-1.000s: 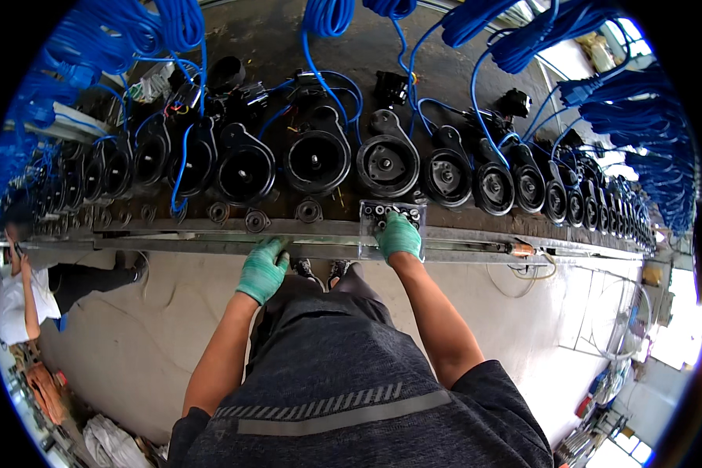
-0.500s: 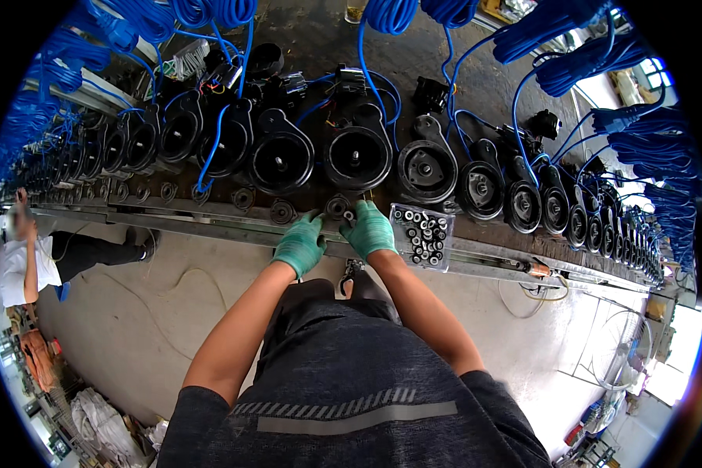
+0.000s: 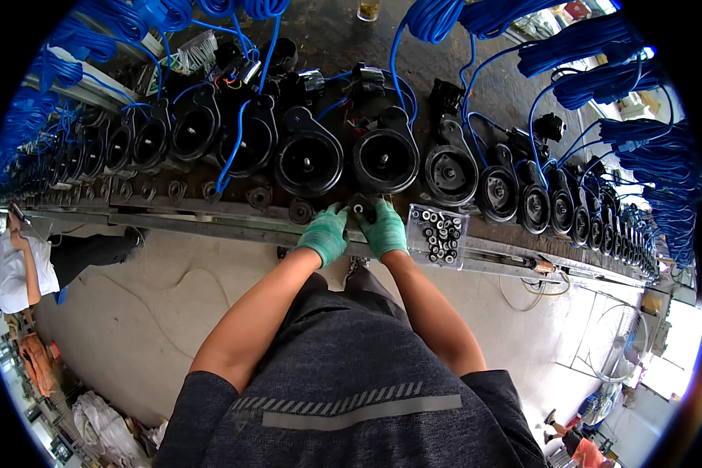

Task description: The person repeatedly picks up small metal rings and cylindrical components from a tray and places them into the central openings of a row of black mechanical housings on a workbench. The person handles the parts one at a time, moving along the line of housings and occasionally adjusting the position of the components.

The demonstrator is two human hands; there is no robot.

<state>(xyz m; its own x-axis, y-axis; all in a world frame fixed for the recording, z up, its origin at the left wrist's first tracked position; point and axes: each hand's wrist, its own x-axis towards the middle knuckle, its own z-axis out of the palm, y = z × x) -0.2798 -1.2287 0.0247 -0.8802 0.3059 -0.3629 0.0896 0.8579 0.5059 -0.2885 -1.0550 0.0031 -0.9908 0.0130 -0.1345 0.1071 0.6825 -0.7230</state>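
A small black flanged part (image 3: 358, 210) with a pale ring at its centre lies at the bench's front edge, between my hands. My left hand (image 3: 324, 236), in a green glove, has its fingers bent against the part's left side. From the right, the gloved fingers of my right hand (image 3: 384, 232) press on the same part; both sets of fingertips are partly hidden. Just behind stands a round black housing (image 3: 384, 160) with a metal shaft in it. Beside my right hand, a clear tray (image 3: 462, 243) holds many small black-and-silver rings.
Black housings line the bench both ways, wired to blue cable coils (image 3: 437, 19). Other flanged parts, such as one flange (image 3: 301, 210), lie along the front edge. A power tool (image 3: 540, 266) rests below the edge at right. Another person (image 3: 31, 261) stands far left.
The bench and its things have shifted right in view, and my hands with them. My fingers have closed in around the flanged part, and its pale ring now shows between them.
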